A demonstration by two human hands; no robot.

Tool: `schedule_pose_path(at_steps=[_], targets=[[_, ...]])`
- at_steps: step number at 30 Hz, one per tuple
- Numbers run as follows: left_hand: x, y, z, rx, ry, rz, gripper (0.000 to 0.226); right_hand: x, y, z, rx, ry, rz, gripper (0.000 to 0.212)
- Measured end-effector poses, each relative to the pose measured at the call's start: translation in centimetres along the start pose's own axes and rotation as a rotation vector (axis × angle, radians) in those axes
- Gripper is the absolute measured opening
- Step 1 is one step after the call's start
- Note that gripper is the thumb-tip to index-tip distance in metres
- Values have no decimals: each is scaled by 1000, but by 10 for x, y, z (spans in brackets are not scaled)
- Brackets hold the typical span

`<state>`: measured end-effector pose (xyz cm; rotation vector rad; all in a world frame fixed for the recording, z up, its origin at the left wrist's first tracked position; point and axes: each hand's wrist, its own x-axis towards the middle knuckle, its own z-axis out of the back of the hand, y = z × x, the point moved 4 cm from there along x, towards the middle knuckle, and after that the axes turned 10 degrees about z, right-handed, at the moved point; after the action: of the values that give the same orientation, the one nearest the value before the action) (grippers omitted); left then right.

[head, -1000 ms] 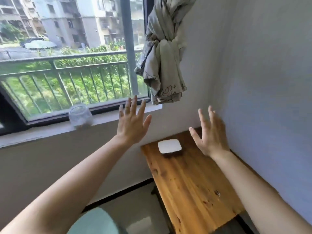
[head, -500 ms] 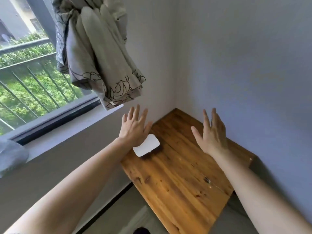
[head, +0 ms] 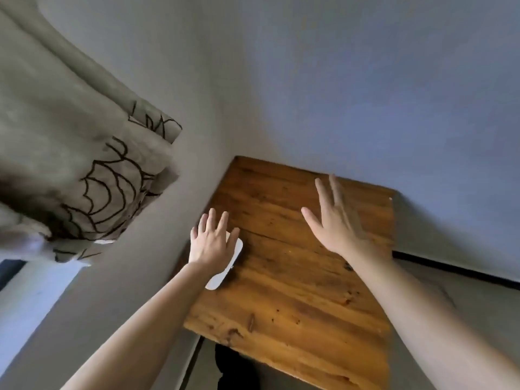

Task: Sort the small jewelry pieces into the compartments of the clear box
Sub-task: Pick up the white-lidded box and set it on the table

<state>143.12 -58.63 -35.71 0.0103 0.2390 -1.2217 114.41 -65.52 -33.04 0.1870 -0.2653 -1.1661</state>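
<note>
A small white rounded box [head: 225, 270] lies near the left edge of a wooden table [head: 295, 291]. My left hand [head: 209, 240] is spread flat above the box's far part and hides it; whether it touches the box I cannot tell. Over the middle of the table my right hand [head: 334, 220] hovers with its fingers apart and nothing in it. No loose jewelry pieces show, and the box's compartments are not visible.
The table stands in a corner between a grey wall on the left and a bluish wall [head: 365, 94] behind. A knotted patterned curtain [head: 84, 170] hangs at the upper left, above a window sill [head: 31, 291]. Something dark [head: 233, 367] lies under the table's near edge.
The view has swung right and down, so the window has left the frame. Both hands have come lower over the table, and my left hand now covers part of the white box.
</note>
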Motion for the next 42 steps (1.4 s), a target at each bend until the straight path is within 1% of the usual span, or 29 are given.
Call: schedule_pose_path(at_steps=[2, 4, 7, 9, 11, 13, 15, 17, 19, 22, 25, 30, 33, 36, 39, 42], targets=[[16, 15, -29, -12, 49, -6, 72, -2, 11, -35, 60, 33, -80, 76], [19, 31, -57, -41, 83, 24, 72, -7, 27, -75, 128, 111, -131, 75], [15, 60, -96, -146, 17, 128, 72, -11, 51, -138, 252, 202, -127, 72], [8, 75, -127, -191, 5, 212, 71, -12, 65, -179, 344, 236, -115, 67], [1, 88, -155, -212, -34, 284, 70, -12, 78, -215, 434, 217, -110, 61], [-3, 99, -178, -270, -116, 352, 69, -9, 91, -243, 516, 163, -89, 56], [-7, 106, -198, -388, -190, 408, 71, -3, 101, -263, 586, 94, -63, 54], [-8, 108, -214, -550, -238, 425, 75, 3, 108, -279, 611, 54, -41, 55], [-8, 104, -223, -669, -296, 408, 75, 7, 113, -293, 595, 59, -1, 59], [-4, 100, -230, -780, -385, 370, 65, 8, 113, -307, 571, 68, 45, 62], [3, 94, -234, -850, -421, 310, 56, 2, 97, -305, 575, -51, 28, 59], [-4, 62, -231, -913, -417, 102, 49, -31, 68, -286, 567, -250, -27, 58], [-27, 52, -231, -985, -359, 15, 49, -69, 63, -275, 526, -346, -70, 58], [-55, 45, -237, -1013, -247, -70, 52, -109, 62, -270, 504, -376, -145, 58], [-91, 50, -240, -977, -146, -161, 52, -157, 68, -271, 528, -363, -248, 60], [-111, 58, -245, -921, -103, -236, 55, -195, 74, -280, 508, -350, -307, 63]])
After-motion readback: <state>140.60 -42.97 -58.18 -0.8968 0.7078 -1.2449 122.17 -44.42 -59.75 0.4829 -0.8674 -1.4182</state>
